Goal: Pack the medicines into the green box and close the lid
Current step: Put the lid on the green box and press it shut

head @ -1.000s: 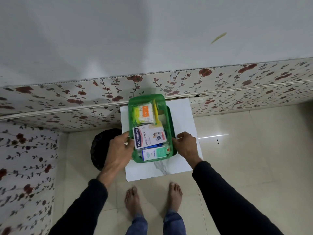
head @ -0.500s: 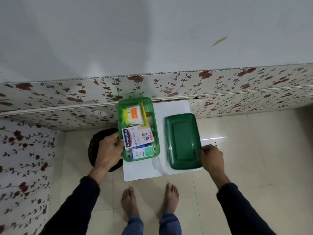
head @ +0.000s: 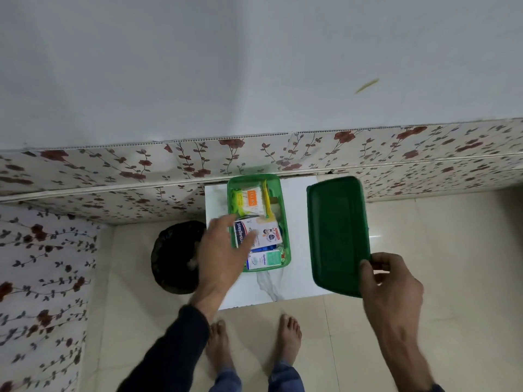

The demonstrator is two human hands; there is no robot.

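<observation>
Home: floral wall panels [head: 113, 171], tiled floor [head: 438, 250]

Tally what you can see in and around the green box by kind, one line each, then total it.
Green box: 1
Green lid, in the right hand's grip: 1
Hansaplast carton, under the left hand's fingers: 1
Cotton-bud pack: 1
White-and-teal carton: 1
Total: 5. Other items lie beneath these but are too hidden to count.
</observation>
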